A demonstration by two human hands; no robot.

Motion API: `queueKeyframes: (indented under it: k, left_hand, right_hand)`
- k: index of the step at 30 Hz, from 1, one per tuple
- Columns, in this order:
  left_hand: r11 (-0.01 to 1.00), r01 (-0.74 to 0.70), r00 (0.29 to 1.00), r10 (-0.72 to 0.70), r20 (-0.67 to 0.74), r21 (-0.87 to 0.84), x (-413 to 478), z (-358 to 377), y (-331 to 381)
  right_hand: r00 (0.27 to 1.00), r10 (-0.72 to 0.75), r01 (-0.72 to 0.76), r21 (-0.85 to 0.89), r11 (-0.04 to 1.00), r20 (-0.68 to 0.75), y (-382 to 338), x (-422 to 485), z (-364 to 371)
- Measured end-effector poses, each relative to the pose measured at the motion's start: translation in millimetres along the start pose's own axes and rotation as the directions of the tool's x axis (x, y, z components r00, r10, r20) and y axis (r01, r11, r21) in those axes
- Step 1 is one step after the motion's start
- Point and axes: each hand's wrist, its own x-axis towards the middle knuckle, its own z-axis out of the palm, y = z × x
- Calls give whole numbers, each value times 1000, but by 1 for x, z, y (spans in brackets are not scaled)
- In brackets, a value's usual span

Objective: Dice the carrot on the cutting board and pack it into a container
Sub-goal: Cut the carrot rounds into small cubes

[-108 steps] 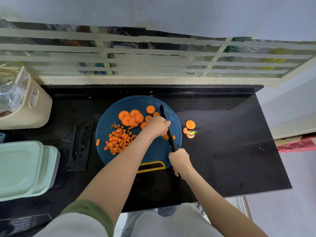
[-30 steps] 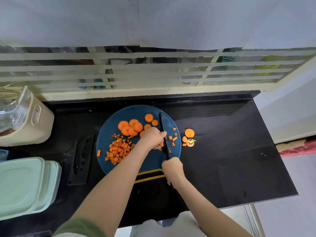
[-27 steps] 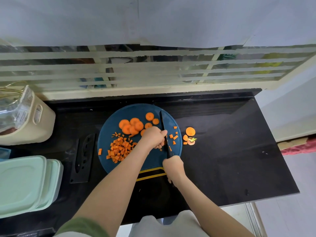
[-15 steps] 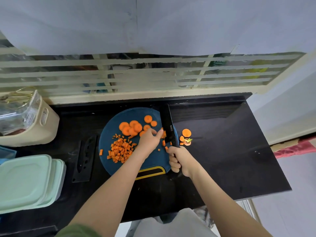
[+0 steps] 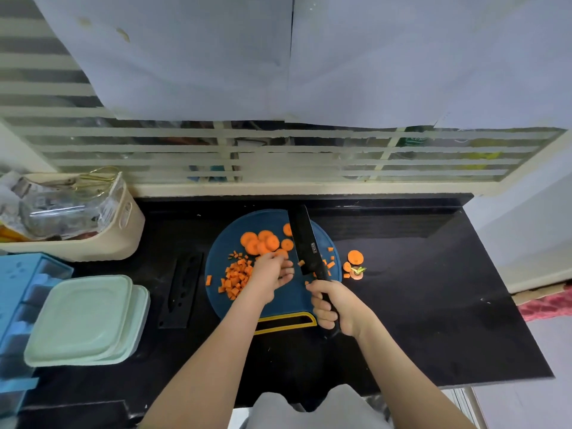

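carrot slices partly behind black knife

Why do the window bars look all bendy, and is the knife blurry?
Head view: the wide lens bows the window bars and the edges of the counter. Head view: the knife looks fairly sharp, not smeared. Head view: lighting is soft and even, with faint sheen on the counter.

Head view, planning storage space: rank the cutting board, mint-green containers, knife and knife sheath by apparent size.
1. cutting board
2. mint-green containers, slightly smaller
3. knife and knife sheath: alike; the knife looks lifted toward the camera, so unranked.
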Motion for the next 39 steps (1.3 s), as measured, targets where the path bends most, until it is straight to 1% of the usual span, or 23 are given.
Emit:
queueKeyframes:
  k: [3,5,7,8,9,10,11,13,15,18,19,20,22,24,25,27,30,31,33,35,36,38,39]
  left_hand:
    - [994,-38,999,41,-32,98,2,-13,2]
    - [948,-111,987,141,-80,298,3,-25,2]
    - [807,-165,960,264,-96,568,2,-35,4]
    - [734,-174,948,305,-90,657,2,-43,4]
    - [691,-182,942,327,-77,700,0,-45,5]
    - [687,-188,941,331,-72,702,-1,-46,6]
    - [711,-186,943,324,-80,678,-3,-48,8]
    - [775,-172,957,278,-83,608,-4,-50,10]
    - [848,-150,977,206,-54,509,-2,-56,12]
    - [935,-139,988,108,110,326,1,-64,10]
    - [947,-140,983,97,157,290,2,-67,9]
    - [951,-143,981,98,170,274,2,-68,8]
    - [954,-139,986,109,126,266,4,-71,9]
    - [937,-142,990,137,39,320,8,-74,9]
    - [911,-154,986,164,8,382,8,-76,10]
    - [832,-179,977,214,-7,525,6,-78,12]
    - [675,-229,948,319,3,702,2,-77,13]
    - [623,-249,931,365,6,742,0,-75,14]
    - [535,-283,893,449,16,796,-1,-72,14]
    - [451,-291,868,495,35,844,-2,-70,15]
    - [421,-289,864,501,45,860,-2,-69,15]
    - [369,-286,859,507,66,884,-3,-67,15]
    - [344,-275,856,512,66,898,-3,-67,14]
  right_hand:
    - [1000,5,-5,-41,999,2,0,7,5]
    - [1000,7,-6,-63,998,21,0,12,13]
    - [999,9,-7,-80,997,36,1,15,21]
    - [999,14,-10,-91,996,40,2,18,27]
    - [999,11,-8,-94,996,40,3,20,29]
    - [999,6,-3,-97,995,37,4,20,31]
    - [999,3,1,-102,995,37,5,22,34]
    - [999,3,2,-110,994,43,5,26,39]
    - [998,3,4,-122,993,57,6,29,44]
    - [997,7,0,-95,995,74,7,35,52]
    - [997,9,-3,-83,997,75,8,36,55]
    - [997,10,-5,-77,997,74,8,37,56]
    - [998,6,-1,-76,997,62,8,39,59]
    - [999,-1,6,-87,996,48,7,40,60]
    - [999,-4,7,-92,996,42,7,40,60]
    - [1000,-3,6,-100,995,31,7,40,60]
    - [1000,-27,26,-123,992,-1,6,38,60]
    - [999,-39,34,-152,988,-26,6,37,61]
    - [992,-79,50,-269,962,-98,5,34,61]
    - [974,-144,50,-449,892,-178,2,31,59]
    - [959,-188,41,-549,835,-214,0,29,57]
    - [919,-301,14,-744,668,-253,-3,25,50]
    - [905,-347,0,-817,576,-245,-4,24,48]
